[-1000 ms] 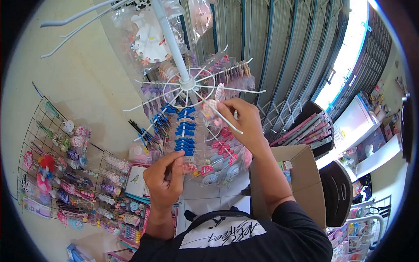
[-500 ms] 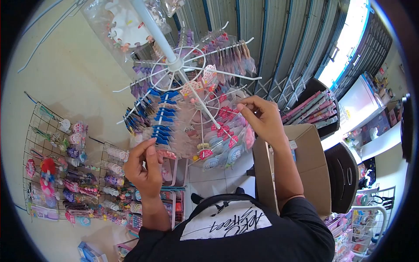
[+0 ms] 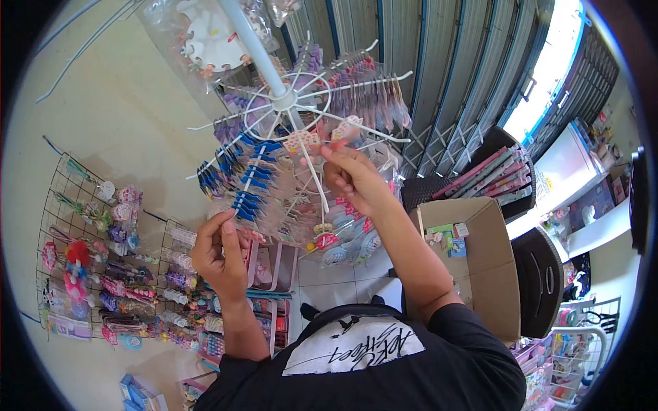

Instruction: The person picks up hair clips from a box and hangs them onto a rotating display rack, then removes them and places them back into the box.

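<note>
A white rotating rack (image 3: 284, 101) carries packaged accessories on its spokes. My left hand (image 3: 221, 253) pinches the lower end of the spoke that holds the blue-topped packets (image 3: 252, 179). My right hand (image 3: 349, 175) is raised at the middle of the rack, thumb and forefinger together at the pink-dotted card (image 3: 301, 142); whether they grip it is too small to tell. A second dotted card (image 3: 347, 128) hangs just above that hand. Lower right on the rack are clear packets with red tops (image 3: 327, 240).
An open cardboard box (image 3: 483, 253) with small boxes inside stands at the right, near a dark basket of rolls (image 3: 507, 181). Wire grids of hair accessories (image 3: 123, 274) hang on the left wall. Metal shutters (image 3: 439, 68) stand behind the rack.
My right hand has moved left from the rack's right side to its middle. The rack has shifted slightly right in view, and more of the box's inside shows. My left hand stays near the blue-topped packets.
</note>
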Demonstrator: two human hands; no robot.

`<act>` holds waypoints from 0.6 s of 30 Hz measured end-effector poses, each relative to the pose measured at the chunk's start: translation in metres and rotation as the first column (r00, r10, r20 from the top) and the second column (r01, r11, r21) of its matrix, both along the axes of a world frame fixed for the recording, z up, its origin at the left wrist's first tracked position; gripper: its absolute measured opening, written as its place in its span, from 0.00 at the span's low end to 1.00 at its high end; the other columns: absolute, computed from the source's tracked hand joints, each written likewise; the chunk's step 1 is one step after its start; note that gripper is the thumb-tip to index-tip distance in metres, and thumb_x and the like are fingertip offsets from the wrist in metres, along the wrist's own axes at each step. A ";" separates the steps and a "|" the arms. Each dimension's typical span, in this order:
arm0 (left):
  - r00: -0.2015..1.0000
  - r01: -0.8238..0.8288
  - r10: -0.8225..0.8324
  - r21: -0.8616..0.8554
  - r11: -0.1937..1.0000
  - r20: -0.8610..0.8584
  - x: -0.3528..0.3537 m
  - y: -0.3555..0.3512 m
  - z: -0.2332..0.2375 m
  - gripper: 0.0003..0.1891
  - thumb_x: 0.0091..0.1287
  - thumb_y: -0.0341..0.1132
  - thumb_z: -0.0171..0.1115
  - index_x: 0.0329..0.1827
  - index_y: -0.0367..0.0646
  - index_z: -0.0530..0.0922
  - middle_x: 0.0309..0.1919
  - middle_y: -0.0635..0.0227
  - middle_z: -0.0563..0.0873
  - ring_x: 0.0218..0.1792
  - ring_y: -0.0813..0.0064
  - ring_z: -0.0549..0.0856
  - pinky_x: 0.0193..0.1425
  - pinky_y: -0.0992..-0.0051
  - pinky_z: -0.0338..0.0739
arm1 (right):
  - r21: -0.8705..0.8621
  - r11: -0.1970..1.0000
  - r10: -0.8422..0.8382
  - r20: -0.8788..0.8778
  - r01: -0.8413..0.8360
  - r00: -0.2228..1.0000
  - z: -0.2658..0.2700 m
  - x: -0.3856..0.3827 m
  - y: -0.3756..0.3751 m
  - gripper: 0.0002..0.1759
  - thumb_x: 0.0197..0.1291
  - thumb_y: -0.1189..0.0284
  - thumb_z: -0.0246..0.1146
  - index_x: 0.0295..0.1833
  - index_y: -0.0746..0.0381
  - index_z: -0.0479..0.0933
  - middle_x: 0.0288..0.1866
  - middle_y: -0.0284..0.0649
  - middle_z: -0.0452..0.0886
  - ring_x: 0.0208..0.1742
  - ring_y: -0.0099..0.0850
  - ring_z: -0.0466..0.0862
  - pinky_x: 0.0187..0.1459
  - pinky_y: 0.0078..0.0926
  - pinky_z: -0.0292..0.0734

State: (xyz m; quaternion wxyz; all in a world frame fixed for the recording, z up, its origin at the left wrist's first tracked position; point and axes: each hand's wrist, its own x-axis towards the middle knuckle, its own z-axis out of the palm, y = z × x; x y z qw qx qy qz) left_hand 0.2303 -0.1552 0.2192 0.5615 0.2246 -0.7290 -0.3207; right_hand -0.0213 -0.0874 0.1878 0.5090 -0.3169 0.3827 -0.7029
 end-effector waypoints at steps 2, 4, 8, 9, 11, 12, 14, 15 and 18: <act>1.000 0.027 -0.027 0.009 1.000 -0.010 -0.001 0.000 0.001 0.09 0.77 0.31 0.57 0.51 0.36 0.82 0.21 0.73 0.79 0.20 0.89 0.73 0.22 0.85 0.62 | -0.095 0.992 0.097 0.208 -0.079 0.973 -0.004 0.005 0.000 0.18 0.73 0.61 0.59 0.59 0.63 0.78 0.18 0.23 0.65 0.17 0.14 0.62 0.19 0.13 0.55; 0.999 0.031 -0.031 0.019 0.999 -0.015 0.000 -0.001 0.000 0.09 0.77 0.31 0.57 0.51 0.36 0.82 0.21 0.73 0.79 0.20 0.89 0.73 0.22 0.85 0.62 | -0.146 0.972 0.232 0.439 -0.185 0.868 -0.005 0.015 0.000 0.16 0.75 0.64 0.57 0.60 0.62 0.77 0.18 0.23 0.63 0.17 0.14 0.60 0.18 0.13 0.53; 0.999 0.040 -0.040 0.024 0.999 -0.019 -0.001 -0.002 0.000 0.09 0.77 0.31 0.57 0.51 0.36 0.81 0.21 0.73 0.79 0.20 0.89 0.72 0.22 0.85 0.62 | -0.220 0.970 0.166 0.283 -0.104 0.945 -0.015 0.029 -0.011 0.15 0.74 0.68 0.58 0.59 0.63 0.78 0.19 0.23 0.65 0.17 0.12 0.59 0.19 0.13 0.54; 0.999 0.043 -0.042 0.025 0.999 -0.020 0.000 -0.002 -0.001 0.09 0.77 0.31 0.57 0.51 0.36 0.81 0.21 0.73 0.79 0.20 0.89 0.72 0.22 0.85 0.62 | -0.219 0.970 0.163 0.283 -0.102 0.945 -0.013 0.033 -0.009 0.15 0.74 0.68 0.58 0.59 0.63 0.78 0.19 0.23 0.65 0.17 0.12 0.59 0.19 0.13 0.54; 0.999 0.036 -0.036 0.019 0.999 -0.018 0.000 -0.004 -0.001 0.09 0.76 0.31 0.57 0.51 0.37 0.81 0.21 0.73 0.78 0.20 0.89 0.72 0.23 0.85 0.62 | -0.149 0.982 -0.089 0.164 0.114 0.982 -0.007 0.041 -0.004 0.13 0.74 0.70 0.59 0.59 0.62 0.79 0.22 0.24 0.72 0.17 0.10 0.60 0.20 0.13 0.54; 0.999 0.036 -0.036 0.020 0.999 -0.019 -0.001 -0.004 -0.001 0.09 0.76 0.31 0.57 0.51 0.37 0.81 0.21 0.73 0.78 0.20 0.89 0.72 0.23 0.85 0.62 | -0.148 0.982 -0.090 0.163 0.114 0.983 -0.003 0.045 0.001 0.13 0.74 0.70 0.59 0.59 0.62 0.79 0.22 0.24 0.72 0.17 0.10 0.60 0.20 0.13 0.54; 0.998 0.043 -0.042 0.017 0.999 -0.037 -0.002 -0.002 -0.001 0.09 0.76 0.32 0.57 0.51 0.37 0.81 0.21 0.73 0.78 0.20 0.89 0.72 0.23 0.85 0.62 | -0.088 0.976 -0.191 0.096 0.199 0.977 0.004 0.051 0.012 0.12 0.73 0.70 0.60 0.57 0.62 0.79 0.26 0.24 0.77 0.17 0.10 0.60 0.20 0.13 0.53; 0.998 0.044 -0.044 0.020 0.999 -0.037 -0.002 -0.002 -0.001 0.09 0.76 0.32 0.57 0.51 0.37 0.81 0.21 0.73 0.78 0.20 0.89 0.72 0.23 0.85 0.62 | -0.086 0.976 -0.193 0.096 0.201 0.977 0.003 0.051 0.013 0.12 0.73 0.70 0.60 0.57 0.62 0.79 0.26 0.24 0.77 0.17 0.10 0.60 0.20 0.13 0.53; 0.996 0.061 -0.058 0.051 0.997 -0.064 -0.002 0.000 0.000 0.09 0.77 0.32 0.57 0.50 0.37 0.82 0.21 0.73 0.78 0.20 0.89 0.72 0.23 0.85 0.62 | -0.096 0.982 -0.148 0.127 0.161 0.981 0.001 0.051 0.013 0.13 0.74 0.68 0.60 0.58 0.62 0.79 0.28 0.24 0.79 0.17 0.09 0.60 0.20 0.12 0.52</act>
